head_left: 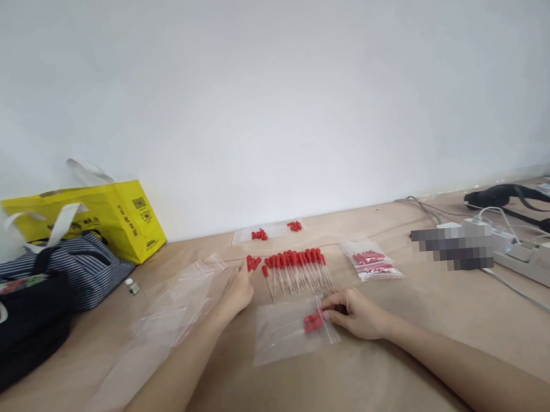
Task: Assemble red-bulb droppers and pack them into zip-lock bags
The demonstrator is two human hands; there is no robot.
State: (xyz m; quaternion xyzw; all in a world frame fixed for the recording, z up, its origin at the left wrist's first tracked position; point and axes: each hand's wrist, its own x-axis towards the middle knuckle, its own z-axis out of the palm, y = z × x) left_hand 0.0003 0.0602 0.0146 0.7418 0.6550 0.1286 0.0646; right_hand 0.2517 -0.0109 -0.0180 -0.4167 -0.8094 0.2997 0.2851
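My left hand (240,290) is closed at the left end of a row of glass droppers (299,271) with red rubber bulbs. Several red bulbs (253,263) poke out past its fingertips; their stems are hidden by the hand. Closer to me, a clear zip bag (278,333) lies flat with a few red-bulbed droppers (313,321) inside, bulbs toward its zip end. My right hand (354,314) pinches that zip edge between thumb and fingers.
Filled zip bags (372,262) lie right of the row. Empty clear bags (170,322) spread out at left. More red bulbs (259,235) rest on plastic near the wall. A small bottle (131,286), a yellow bag (128,217), and a power strip (536,261) flank the workspace.
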